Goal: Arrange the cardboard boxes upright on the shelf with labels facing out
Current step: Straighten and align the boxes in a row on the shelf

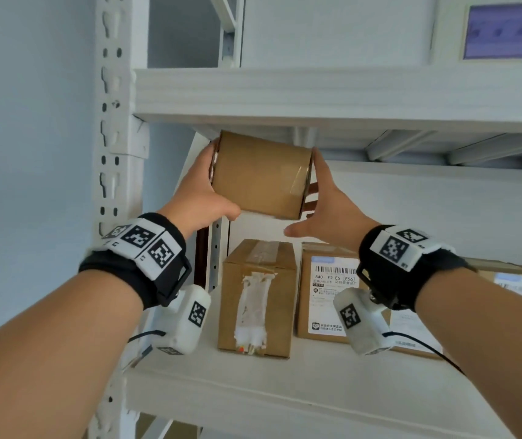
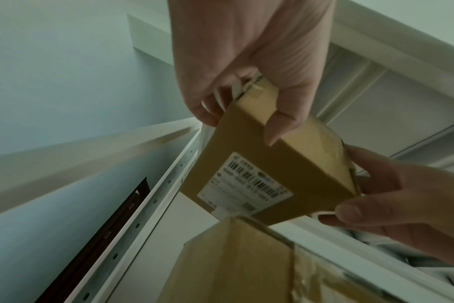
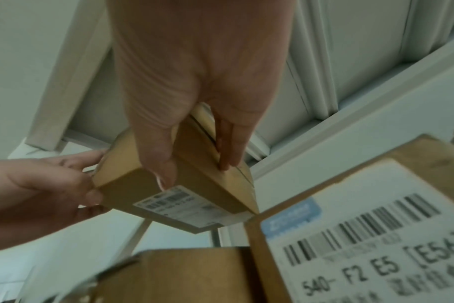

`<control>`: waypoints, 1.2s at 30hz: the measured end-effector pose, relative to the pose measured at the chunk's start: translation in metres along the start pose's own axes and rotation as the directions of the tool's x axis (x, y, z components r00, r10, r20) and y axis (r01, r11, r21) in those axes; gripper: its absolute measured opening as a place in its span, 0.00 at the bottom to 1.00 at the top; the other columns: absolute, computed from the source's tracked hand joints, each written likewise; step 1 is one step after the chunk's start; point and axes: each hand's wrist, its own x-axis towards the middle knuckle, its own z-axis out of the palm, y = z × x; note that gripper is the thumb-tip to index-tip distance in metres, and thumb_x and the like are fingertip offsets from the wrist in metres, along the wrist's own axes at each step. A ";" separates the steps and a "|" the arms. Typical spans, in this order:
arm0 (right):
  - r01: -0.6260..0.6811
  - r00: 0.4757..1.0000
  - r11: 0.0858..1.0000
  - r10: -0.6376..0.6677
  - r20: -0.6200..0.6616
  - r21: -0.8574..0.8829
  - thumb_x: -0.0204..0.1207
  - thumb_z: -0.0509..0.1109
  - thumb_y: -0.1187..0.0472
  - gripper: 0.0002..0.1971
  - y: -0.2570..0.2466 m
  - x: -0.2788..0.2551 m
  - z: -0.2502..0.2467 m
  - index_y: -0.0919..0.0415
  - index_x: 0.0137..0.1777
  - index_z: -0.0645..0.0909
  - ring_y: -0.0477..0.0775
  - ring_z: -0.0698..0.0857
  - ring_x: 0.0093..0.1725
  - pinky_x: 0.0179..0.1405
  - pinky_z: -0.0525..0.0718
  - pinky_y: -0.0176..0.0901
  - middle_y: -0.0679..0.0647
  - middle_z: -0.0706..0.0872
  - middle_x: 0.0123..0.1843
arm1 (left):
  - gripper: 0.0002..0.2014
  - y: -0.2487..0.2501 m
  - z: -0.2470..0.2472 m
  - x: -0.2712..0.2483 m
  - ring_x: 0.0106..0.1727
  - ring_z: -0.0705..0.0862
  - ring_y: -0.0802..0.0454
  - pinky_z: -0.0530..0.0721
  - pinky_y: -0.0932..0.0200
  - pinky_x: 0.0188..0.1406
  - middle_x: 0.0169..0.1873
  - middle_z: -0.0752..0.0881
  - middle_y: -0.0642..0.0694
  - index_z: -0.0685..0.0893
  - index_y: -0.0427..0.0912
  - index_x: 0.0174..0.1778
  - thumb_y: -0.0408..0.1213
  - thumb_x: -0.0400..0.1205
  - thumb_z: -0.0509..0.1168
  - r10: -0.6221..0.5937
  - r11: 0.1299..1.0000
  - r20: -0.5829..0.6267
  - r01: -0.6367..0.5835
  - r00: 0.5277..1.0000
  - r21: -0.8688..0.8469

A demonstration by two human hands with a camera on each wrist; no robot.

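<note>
two boxes (image 1: 258,299) upright on shelf (image 1: 285,384); one label out. third box (image 1: 261,175) aloft—left hand (image 1: 202,198), right hand (image 1: 326,210) grasping its ends—label underneath, unplaced.

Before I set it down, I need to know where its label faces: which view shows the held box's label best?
The left wrist view: the label lies on the held box's underside, barcode sharp. The right wrist view shows it blurrier, partly under a thumb. The head view shows only the box's plain face.
</note>
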 end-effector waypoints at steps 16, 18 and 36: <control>-0.005 0.990 1.000 0.007 -0.140 0.014 0.62 0.83 0.63 0.47 -0.038 -0.035 -0.014 0.57 0.80 0.62 0.55 0.84 0.57 0.55 0.86 0.49 0.55 0.80 0.64 | 0.46 0.017 -0.013 -0.055 0.53 0.78 0.65 0.81 0.69 0.49 0.61 0.76 0.57 0.64 0.54 0.80 0.19 0.70 0.74 0.196 0.979 -0.198 -0.180 0.960 0.096; -0.030 0.990 0.997 0.039 -0.136 0.065 0.60 0.83 0.61 0.44 -0.038 -0.039 -0.014 0.59 0.75 0.65 0.56 0.84 0.57 0.54 0.85 0.49 0.56 0.79 0.65 | 0.40 0.019 -0.007 -0.062 0.57 0.76 0.62 0.75 0.76 0.47 0.59 0.77 0.57 0.68 0.48 0.75 0.22 0.70 0.76 0.203 0.977 -0.246 -0.181 0.948 0.109; 0.169 0.975 0.978 -0.184 -0.122 -0.123 0.58 0.84 0.61 0.63 -0.044 -0.115 -0.073 0.46 0.84 0.40 0.52 0.76 0.62 0.52 0.79 0.43 0.51 0.59 0.82 | 0.30 0.082 0.012 -0.124 0.60 0.78 0.56 0.80 0.71 0.39 0.59 0.76 0.53 0.68 0.45 0.59 0.25 0.69 0.78 0.312 0.936 -0.239 -0.253 0.920 0.246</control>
